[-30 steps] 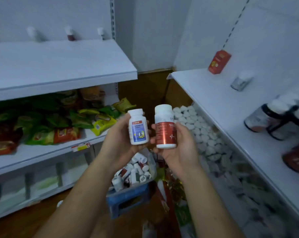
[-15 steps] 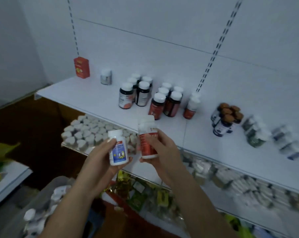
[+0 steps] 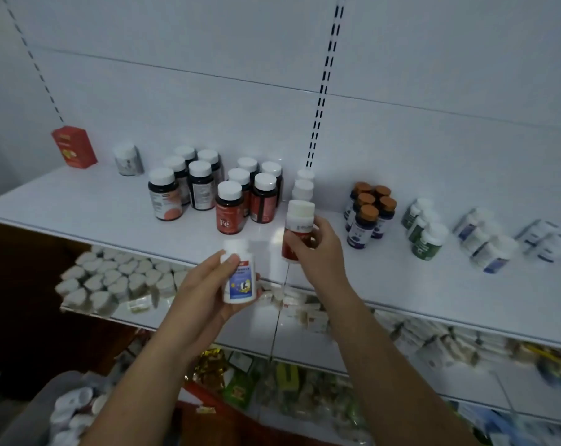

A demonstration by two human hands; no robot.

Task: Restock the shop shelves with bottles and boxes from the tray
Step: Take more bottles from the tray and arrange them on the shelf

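Observation:
My left hand [image 3: 205, 284] grips a white bottle with a blue label [image 3: 239, 274], held upright in front of the top shelf's edge. My right hand [image 3: 319, 249] grips a white-capped bottle with a red label [image 3: 297, 228] just above the white top shelf [image 3: 79, 201], in front of two matching white-capped bottles [image 3: 303, 185] near the back panel. The tray [image 3: 41, 400] with several white bottles sits at the bottom left.
On the top shelf stand a red box [image 3: 74, 151], a pale jar [image 3: 128, 159], groups of dark bottles [image 3: 189, 185], red-brown bottles [image 3: 247, 194], orange-capped bottles [image 3: 369, 210], green-labelled bottles [image 3: 425, 230] and blurred white ones at right. Lower shelves hold white bottles [image 3: 111, 281], boxes and packets.
My view has swung right and closer to the shelf. My right hand has carried the red-label bottle up and forward over the shelf. My left hand still holds the blue-label bottle.

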